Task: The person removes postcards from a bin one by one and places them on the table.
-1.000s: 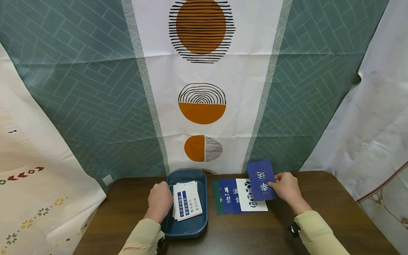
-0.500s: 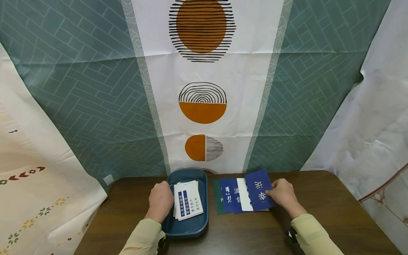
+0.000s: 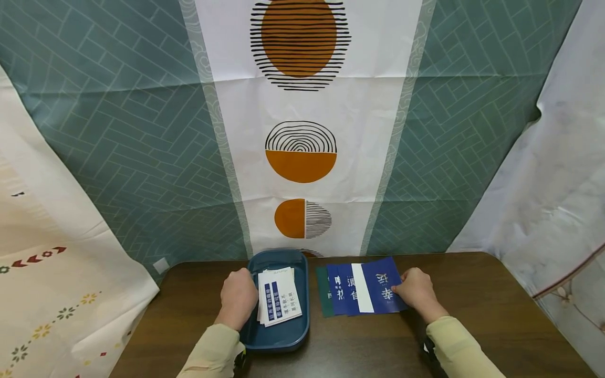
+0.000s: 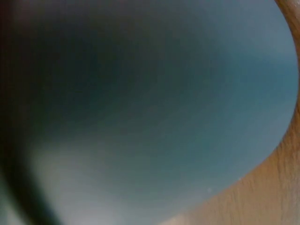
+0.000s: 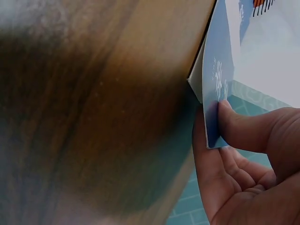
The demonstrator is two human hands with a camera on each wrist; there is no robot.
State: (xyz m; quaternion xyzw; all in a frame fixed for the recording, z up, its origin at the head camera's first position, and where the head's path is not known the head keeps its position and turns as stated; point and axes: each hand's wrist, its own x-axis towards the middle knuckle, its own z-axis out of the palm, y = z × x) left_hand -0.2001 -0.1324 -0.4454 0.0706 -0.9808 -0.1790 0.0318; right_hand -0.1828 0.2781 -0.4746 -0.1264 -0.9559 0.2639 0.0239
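Note:
My right hand [image 3: 418, 294] pinches the near corner of a dark blue card [image 3: 380, 286] with pale Chinese characters, thumb on top and fingers beneath. In the right wrist view that card [image 5: 216, 61] tilts over a white-edged card, its corner between thumb and fingertips. The card overlaps a white card [image 3: 361, 294], whose print is hidden. Left of it lie overlapping blue cards [image 3: 337, 299] and a green card [image 3: 323, 294]. My left hand [image 3: 238, 295], fingers curled, grips the left rim of a blue plastic tray [image 3: 276, 340]. In the left wrist view the blurred tray wall [image 4: 225, 117] fills most of the frame.
White cards [image 3: 281, 299] with blue and black print lie stacked inside the tray. The brown wooden table [image 3: 350, 346] ends at the back against a green and white patterned curtain [image 3: 302, 110]. Pale cloths [image 3: 56, 220] hang at both sides.
My right hand has brought the blue card down and toward me onto the right end of the row, straightening it and covering the white card's print. The left hand stays at the tray.

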